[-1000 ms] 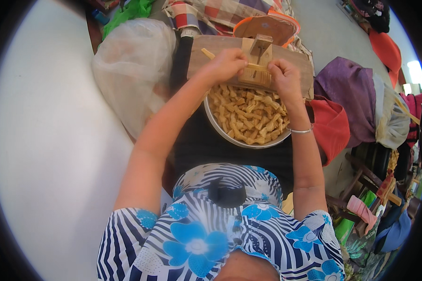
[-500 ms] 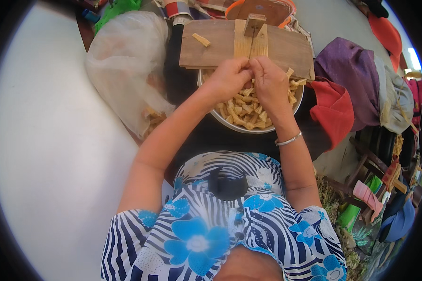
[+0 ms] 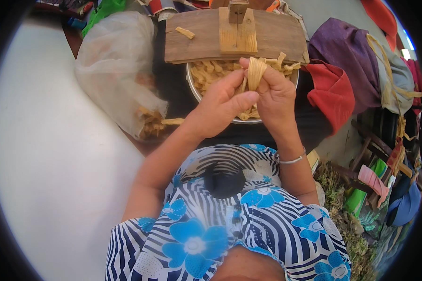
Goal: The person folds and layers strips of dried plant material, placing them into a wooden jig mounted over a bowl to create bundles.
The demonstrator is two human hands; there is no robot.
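Over a metal bowl (image 3: 190, 88) on my lap, my right hand (image 3: 277, 96) pinches a folded, pale yellow fibrous strip (image 3: 256, 71) that looks like dried husk. My left hand (image 3: 220, 104) meets it from the other side, its fingertips closed at the strip's narrow lower end, thumb extended toward the right hand. Many similar short yellow pieces (image 3: 213, 70) fill the bowl, partly hidden by my hands. Across the bowl's far side lies a wooden board (image 3: 192, 47) with a paler plate and a small upright wooden block (image 3: 237, 13) fixed on it. One loose yellow piece (image 3: 185, 33) rests on the board.
At the left, a translucent white bag (image 3: 115, 61) holds more strips, some poking out of its mouth. To the right lie a red cloth (image 3: 330, 91) and a purple bundle (image 3: 340, 61). A wooden stool-like frame (image 3: 373, 150) with cloths hanging about it stands farther right.
Both hands have come back from the board's upright block toward me. The folded strip now shows raised between them. The view has shifted, so the board appears higher and farther left.
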